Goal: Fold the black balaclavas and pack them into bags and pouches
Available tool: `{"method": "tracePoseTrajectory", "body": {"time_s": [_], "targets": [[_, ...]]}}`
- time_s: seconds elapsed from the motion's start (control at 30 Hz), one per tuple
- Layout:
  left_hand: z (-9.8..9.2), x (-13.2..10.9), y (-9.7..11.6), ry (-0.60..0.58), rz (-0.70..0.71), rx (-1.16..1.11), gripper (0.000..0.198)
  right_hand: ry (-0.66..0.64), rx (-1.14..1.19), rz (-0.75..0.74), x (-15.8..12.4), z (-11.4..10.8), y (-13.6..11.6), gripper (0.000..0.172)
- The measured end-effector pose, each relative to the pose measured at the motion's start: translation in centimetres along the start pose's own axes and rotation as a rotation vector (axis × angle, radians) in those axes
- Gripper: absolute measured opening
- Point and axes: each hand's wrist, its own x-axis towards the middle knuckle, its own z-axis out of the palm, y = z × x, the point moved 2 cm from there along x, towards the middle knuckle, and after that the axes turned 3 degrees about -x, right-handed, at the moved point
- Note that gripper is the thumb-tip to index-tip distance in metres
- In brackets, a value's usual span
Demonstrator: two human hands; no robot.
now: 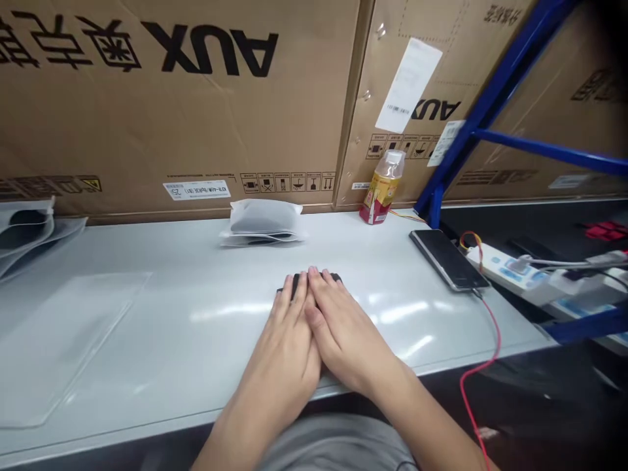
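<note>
Black and small, the lump (314, 280) lies near the front of the white counter (161, 340), and the fingers hide most of it, so I cannot tell what it is. The left hand (279, 333) and the right hand (346, 327) lie flat side by side and touch each other. Their fingers are straight and close together, and the fingertips rest on top of the lump. They do not curl around it. Farther back on the counter sits a clear bag (262, 226) with something dark inside. By the back wall stands a plastic bottle (383, 186) with a red and yellow label. To the right lies a black phone (446, 258) with a red wire (483, 353) that hangs down past the counter edge. Past the phone is a white power strip (505, 271). On the left lie a flat clear sheet (73, 347) and a pile of bags (24, 235). Big brown boxes (171, 118) with black letters stand behind the counter, next to a blue rack (495, 104).
</note>
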Motion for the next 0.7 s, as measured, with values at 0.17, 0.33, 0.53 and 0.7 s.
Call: {"method": "tracePoseTrajectory", "body": {"time_s": [0.17,0.33,0.53,0.7], "targets": [[0.2,-0.4,0.3,-0.007,-0.035,0.078,0.071,0.043,-0.068,-0.022,-0.9,0.0,-0.3,0.055],[-0.8,-0.9,0.4,-0.066,0.047,0.124,0.064,0.098,-0.113,-0.034,-2.1,0.2,-0.4,0.053],[-1.9,-0.4,0.2,-0.13,0.061,0.153,0.064,0.055,-0.061,-0.005,-2.3,0.1,0.0,0.056],[-1.2,0.1,-0.4,-0.094,0.07,0.167,0.064,0.054,-0.038,-0.004,-2.1,0.1,0.3,0.057]]}}
